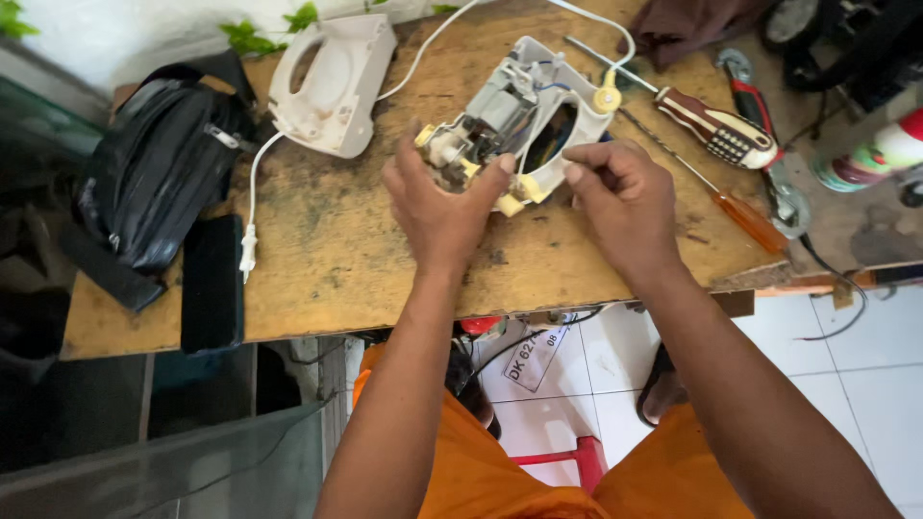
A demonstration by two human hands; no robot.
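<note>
White plastic, opened up: the lower half of a hand mixer lies on the wooden table, its motor, wires and small yellow fittings exposed. The left hand is closed around its near end, thumb and fingers pinching the block by the yellow pieces. The right hand rests against the shell's right edge with fingertips drawn narrowly together, as if nipping something small; what it is, if anything, cannot be made out.

The shell looks light and stiff, though the thin wires and clip-on fittings seem fragile, so the rigid outer rim is likely the safest place to take hold, not the motor or wiring.

One detached white cover with a handle opening lies to the left, and one white cord ending in a plug trails down beside it. Right of the hands lie two screwdrivers: one with a red and white handle, one with an orange handle. At the table's left end sit one black pouch and one flat black phone-like slab.
</note>
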